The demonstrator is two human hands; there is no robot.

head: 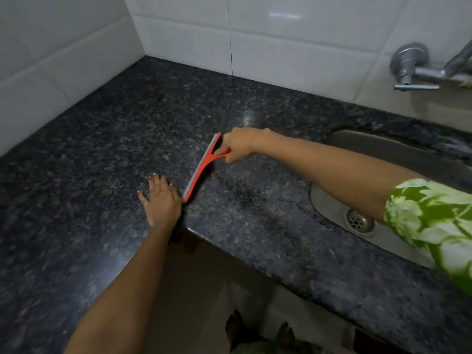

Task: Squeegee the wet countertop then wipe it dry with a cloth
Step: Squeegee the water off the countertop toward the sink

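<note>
**Red squeegee on the dark stone counter**

Red squeegee [203, 167] with a grey rubber edge, set down on the speckled black granite countertop [255, 213], blade slanting from far right to near left. Lay near the middle of the counter, at the inside corner of the L shape. Held by its short red handle in the right hand [238, 146], fingers curled tight around the handle, one finger hooked through the gap by the blade. Right arm stretched out across the steel sink [329, 200], with a green and white leafy sleeve [429, 215] near the elbow.

Left hand [161, 200] flat on the counter, just beside the near end of the blade, maybe touching it, hard to tell. Fingers straight and spread a little, holding nothing. Pale polish on the nails.

Dull wet-looking patches on the stone to the right of the blade, between it and the sink. Round metal drain [358, 222] at the bottom of the sink. Shiny metal tap [419, 70] up on the wall above the sink. White wall tiles [293, 47] behind and to the left of the counter. Two bare feet [260, 333] down below on the pale floor.
</note>
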